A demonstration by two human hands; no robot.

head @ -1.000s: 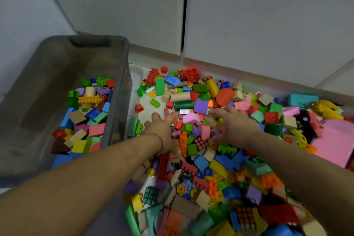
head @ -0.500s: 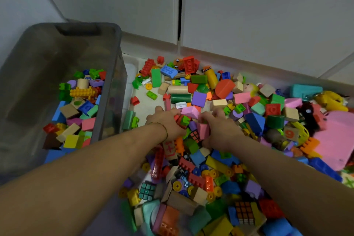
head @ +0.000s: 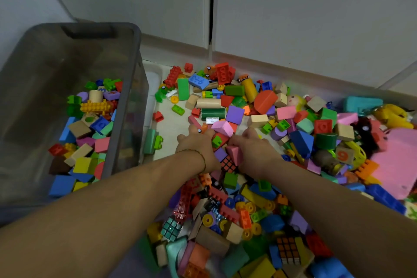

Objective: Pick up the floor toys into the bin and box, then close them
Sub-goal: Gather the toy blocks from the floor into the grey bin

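Most floor toys (head: 252, 205) lie unbinned in a heap right of the grey bin (head: 133, 56), which is open and holds a shallow layer only. Left hand (head: 195, 145) and right hand (head: 253, 150) curl inward, cupping a clump of them (a scoop, I judge). Pale floor (head: 171, 130); white cupboard doors (head: 304, 18) behind.

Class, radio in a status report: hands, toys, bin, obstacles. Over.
Left hand and right hand curled round a clump of blocks on the floor. Grey bin open, part filled, at left. Green block lies between hands and bin.
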